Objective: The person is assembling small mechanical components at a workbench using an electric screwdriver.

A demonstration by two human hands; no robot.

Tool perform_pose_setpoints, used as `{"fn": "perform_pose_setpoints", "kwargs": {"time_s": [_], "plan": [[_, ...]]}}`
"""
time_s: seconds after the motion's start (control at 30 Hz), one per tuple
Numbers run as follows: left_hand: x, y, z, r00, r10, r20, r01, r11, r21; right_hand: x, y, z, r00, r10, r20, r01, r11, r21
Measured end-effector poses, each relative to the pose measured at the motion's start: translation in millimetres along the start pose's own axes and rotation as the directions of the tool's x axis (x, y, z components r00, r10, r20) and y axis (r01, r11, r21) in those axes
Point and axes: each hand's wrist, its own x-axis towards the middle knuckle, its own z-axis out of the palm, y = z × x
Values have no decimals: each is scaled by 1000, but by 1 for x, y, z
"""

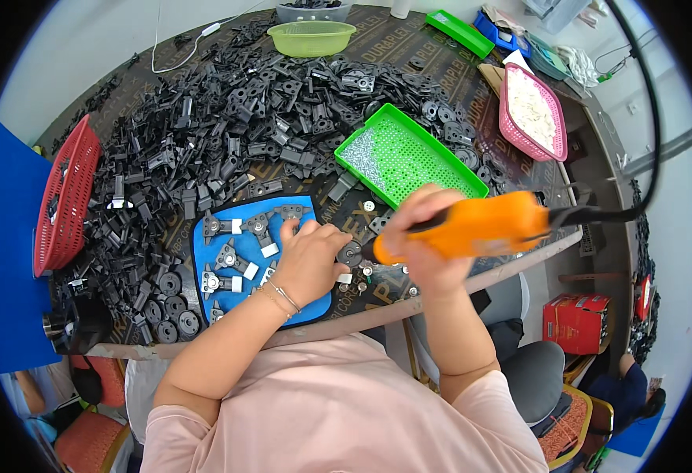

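Observation:
My right hand is wrapped round an orange electric screwdriver, held nearly level with its black nose pointing left. That nose meets or nearly meets a round black plastic part, which the fingers of my left hand hold at the right edge of a blue mat. On the mat lie several black plastic assemblies with white end blocks, some partly covered by my left hand and forearm. Small round metal pieces are scattered on the table beside the screwdriver's nose.
A large heap of black plastic parts spreads across the table. Behind my right hand stands a green perforated tray holding small silver screws. Baskets stand around: red, pink with white pieces, yellow-green. A black cable trails from the screwdriver.

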Motion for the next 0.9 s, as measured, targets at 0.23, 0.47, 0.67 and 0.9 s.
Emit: {"fn": "perform_pose_setpoints", "kwargs": {"time_s": [0.23,0.47,0.67,0.9], "plan": [[0,5,-1,1000,-6,-1,6,1000,15,-6,-45,-63,866,-38,-499,-50,986,-161],[-1,4,5,999,16,-52,-17,1000,-2,-27,-52,-100,776,-173,-606,-28,952,-306],[-8,-11,-38,978,-75,-192,70,997,-31,-25,-73,-116,739,-289,-608,61,928,-367],[-34,-32,-63,974,-197,-112,149,929,-339,-50,-55,-130,722,-240,-649,-271,765,-585]]}}
